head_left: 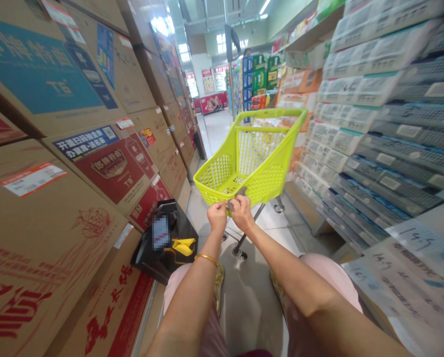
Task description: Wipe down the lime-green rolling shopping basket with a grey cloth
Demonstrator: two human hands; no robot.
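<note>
A yellow-green plastic shopping cart (pixel 261 171) stands in front of me, its basket showing slotted and perforated walls. At its near lower edge my right hand (pixel 243 213) is closed round a crumpled grey-brown cloth (pixel 241 192), part of which sticks out above the fingers. Close beside it, my left hand (pixel 217 216) is closed in a pinch, fingertips at the cloth's left end. Both hands are against or just in front of the basket's front; the exact contact is hidden. A gold bracelet (pixel 206 257) circles my left wrist.
Stacked cardboard cartons (pixel 110 163) wall the left side. A black bag (pixel 166 263) with yellow cloth or paper (pixel 184 246) on it sits on the floor by them. Piled packs (pixel 356 89) line the right. Beyond the cart the tiled aisle (pixel 216 134) runs toward green and blue boxes (pixel 259 74).
</note>
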